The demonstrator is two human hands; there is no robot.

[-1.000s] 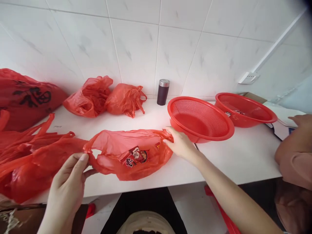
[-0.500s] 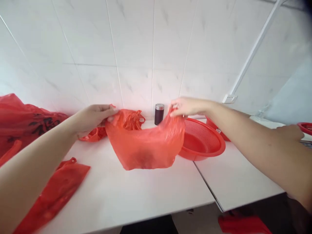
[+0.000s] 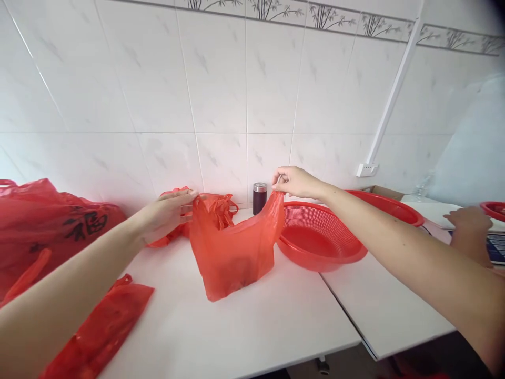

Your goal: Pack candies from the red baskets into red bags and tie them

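Observation:
A red plastic bag (image 3: 236, 258) hangs spread above the white table, with a dark shape showing faintly through its lower part. My left hand (image 3: 171, 210) has the bag's upper left corner at its fingertips, the fingers fairly straight. Pinched in my right hand (image 3: 294, 181) is the upper right corner, gathered into a narrow strip. Behind the bag lies a crumpled heap of red plastic bags (image 3: 221, 208). Just right of it stands a red plastic colander (image 3: 319, 237), partly below my right forearm.
A dark tumbler (image 3: 259, 200) with a silver lid stands by the tiled wall. Big red bags (image 3: 79, 226) with black characters fill the left side, and a flat red bag (image 3: 106, 326) lies nearer. Another red basin (image 3: 386, 208) and another person's hand (image 3: 469, 221) are at right.
The view has tilted up, showing more wall. The bag's sides have drawn closer together and it hangs slightly lower. My left hand's fingers have straightened; the other person's hand has shifted.

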